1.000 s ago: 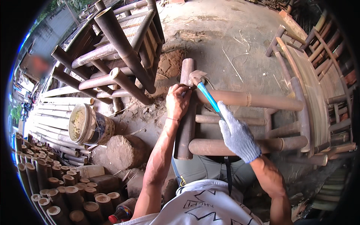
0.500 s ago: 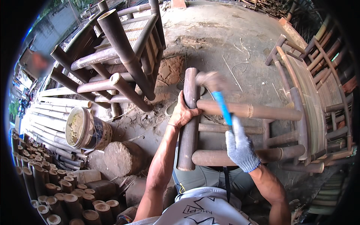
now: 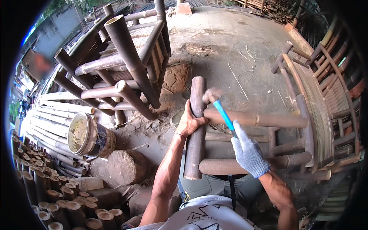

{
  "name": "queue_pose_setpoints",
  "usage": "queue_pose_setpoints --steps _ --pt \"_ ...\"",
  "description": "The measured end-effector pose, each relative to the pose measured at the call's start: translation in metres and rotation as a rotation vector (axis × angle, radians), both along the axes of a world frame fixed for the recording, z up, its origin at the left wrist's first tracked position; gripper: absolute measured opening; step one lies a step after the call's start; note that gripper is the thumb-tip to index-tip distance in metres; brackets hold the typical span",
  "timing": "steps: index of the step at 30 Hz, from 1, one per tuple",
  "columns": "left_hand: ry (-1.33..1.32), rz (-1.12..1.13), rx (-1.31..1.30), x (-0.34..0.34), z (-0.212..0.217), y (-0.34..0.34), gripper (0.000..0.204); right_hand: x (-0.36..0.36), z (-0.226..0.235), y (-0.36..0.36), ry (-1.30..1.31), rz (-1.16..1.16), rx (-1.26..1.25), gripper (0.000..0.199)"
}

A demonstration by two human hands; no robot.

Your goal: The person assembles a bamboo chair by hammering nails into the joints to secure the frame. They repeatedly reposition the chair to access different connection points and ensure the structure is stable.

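Note:
A dark bamboo frame (image 3: pixel 256 117) lies across in front of me, its rails running right from a thick bamboo post (image 3: pixel 195 140). Bare and wrapped round the upper part of that post is my left hand (image 3: pixel 188 122), thumb toward the top rail's joint. My right hand (image 3: pixel 248 152), in a grey knit glove, grips a hammer (image 3: pixel 225 114) with a blue handle. The hammer's head, slightly blurred, is at the right side of the post, just above the top rail. Whether it touches the bamboo I cannot tell.
A bamboo chair (image 3: pixel 126 63) stands at the far left. Below it are a dirty bucket (image 3: pixel 103 138), a log stump (image 3: pixel 128 167) and several cut bamboo pieces (image 3: pixel 73 209). More bamboo furniture (image 3: pixel 312 99) stands at the right. Debris litters the concrete floor (image 3: pixel 226 42).
The hammer head has come down slightly and is less blurred. The post, the frame and both my hands sit a little lower in the picture. Both grips are the same.

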State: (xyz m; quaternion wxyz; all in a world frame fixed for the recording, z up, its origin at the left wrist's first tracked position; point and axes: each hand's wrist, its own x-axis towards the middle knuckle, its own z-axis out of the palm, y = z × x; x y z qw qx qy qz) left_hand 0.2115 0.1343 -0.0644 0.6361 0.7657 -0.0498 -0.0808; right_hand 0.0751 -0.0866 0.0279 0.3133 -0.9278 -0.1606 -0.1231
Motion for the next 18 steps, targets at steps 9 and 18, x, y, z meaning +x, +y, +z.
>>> queue_pose_setpoints --steps 9,18 --pt "0.023 0.008 0.009 0.011 0.009 0.001 0.122 0.016 0.003 -0.007 0.151 0.026 -0.095 0.051" --pt "0.013 0.004 -0.077 0.006 -0.001 0.010 0.124 0.015 -0.013 -0.008 0.216 0.018 0.060 0.049"
